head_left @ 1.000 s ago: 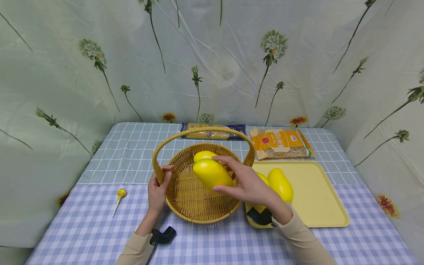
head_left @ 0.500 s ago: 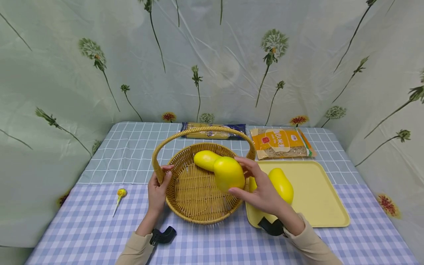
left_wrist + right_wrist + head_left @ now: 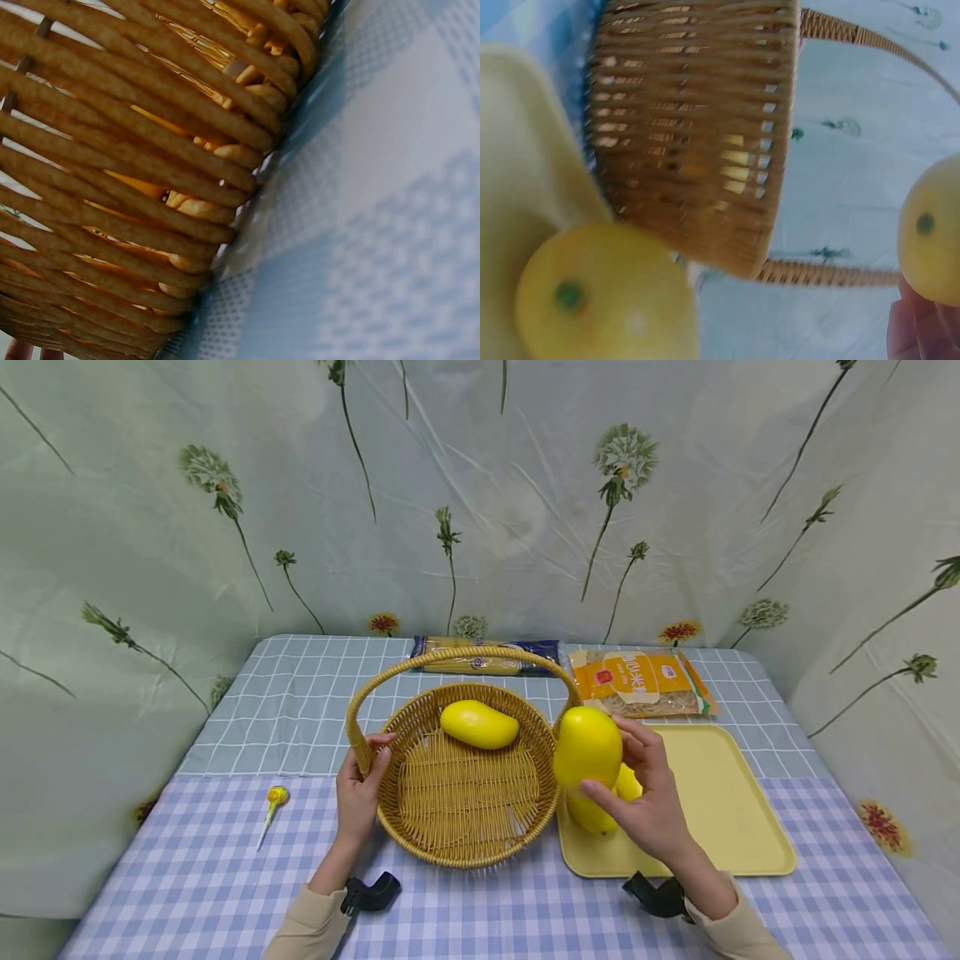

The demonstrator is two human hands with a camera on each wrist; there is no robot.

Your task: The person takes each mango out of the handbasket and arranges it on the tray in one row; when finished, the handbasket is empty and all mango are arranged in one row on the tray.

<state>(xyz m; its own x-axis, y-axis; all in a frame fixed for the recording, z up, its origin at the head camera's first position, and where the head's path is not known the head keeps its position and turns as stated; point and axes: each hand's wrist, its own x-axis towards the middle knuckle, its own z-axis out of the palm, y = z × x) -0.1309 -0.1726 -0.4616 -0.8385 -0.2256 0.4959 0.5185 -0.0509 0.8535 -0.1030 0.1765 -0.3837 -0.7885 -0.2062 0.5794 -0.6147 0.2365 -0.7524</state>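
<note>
A yellow mango [image 3: 588, 747] is held by my right hand [image 3: 651, 793], thumb on its near side and fingers behind, above the left part of the yellow tray [image 3: 723, 810]. Beneath it, partly covered by hand and fruit, two more mangoes [image 3: 592, 817] lie on the tray. My left hand [image 3: 358, 797] grips the wicker basket [image 3: 465, 862] at the left foot of its handle. One mango [image 3: 478, 725] lies inside, toward the back. In the right wrist view, the held mango [image 3: 939, 232] is right of the basket, with fingertips [image 3: 922, 322] under it.
On the left of the checked cloth lies a lollipop [image 3: 273, 806]. Behind the basket is a blue pack of spaghetti [image 3: 480, 667]; an orange bag of noodles [image 3: 645, 685] lies behind the tray. The basket's tall handle [image 3: 465, 653] arches over it.
My right hand has carried the mango rightward, from over the basket to over the tray, uncovering the mango inside the basket. My left hand has stayed at the handle.
</note>
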